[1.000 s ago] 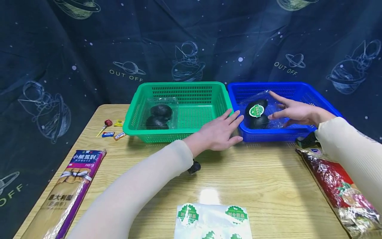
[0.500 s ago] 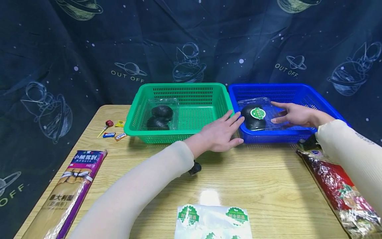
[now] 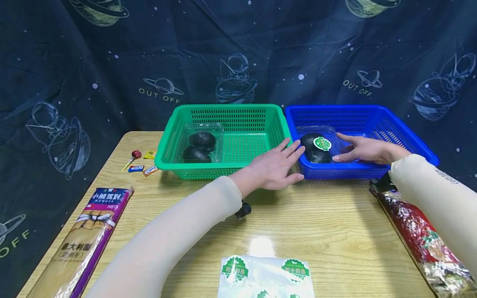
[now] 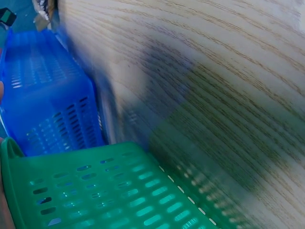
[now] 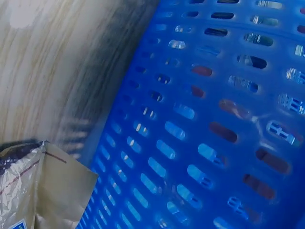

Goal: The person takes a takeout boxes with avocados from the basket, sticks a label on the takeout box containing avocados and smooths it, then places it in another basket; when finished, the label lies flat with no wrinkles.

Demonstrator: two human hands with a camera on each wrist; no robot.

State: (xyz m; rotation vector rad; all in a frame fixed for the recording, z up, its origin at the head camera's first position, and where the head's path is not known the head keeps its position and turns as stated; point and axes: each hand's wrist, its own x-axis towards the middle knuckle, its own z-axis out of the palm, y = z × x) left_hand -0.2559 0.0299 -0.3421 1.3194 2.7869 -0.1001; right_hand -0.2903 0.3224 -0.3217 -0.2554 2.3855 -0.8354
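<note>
A clear plastic box (image 3: 337, 140) with dark oval fruits, avocado-like, and a round green-and-white sticker (image 3: 322, 143) lies at the left end of the blue basket (image 3: 372, 109). Reaching over the front rim, my right hand (image 3: 367, 150) touches the box's right side, thumb and index finger spread apart. My left hand (image 3: 275, 165) rests, fingers extended, where the blue basket meets the green basket (image 3: 227, 170). Another clear box (image 3: 219, 142) of dark oval fruits (image 3: 202, 140) sits in the green basket's left part. Neither wrist view shows a whole hand; basket walls fill them.
A sheet of green stickers (image 3: 266, 277) lies at the table's front. To the left are a pasta pack (image 3: 93, 231), a lollipop (image 3: 134, 155) and small wrapped candies (image 3: 136, 168). A shiny red bag (image 3: 417, 231) lies under the right forearm. A patterned dark cloth (image 3: 238, 37) hangs behind.
The stickered box has gone from tilted to lying low in the blue basket, slightly further left. My right hand has gone down with it; the left hand has barely moved.
</note>
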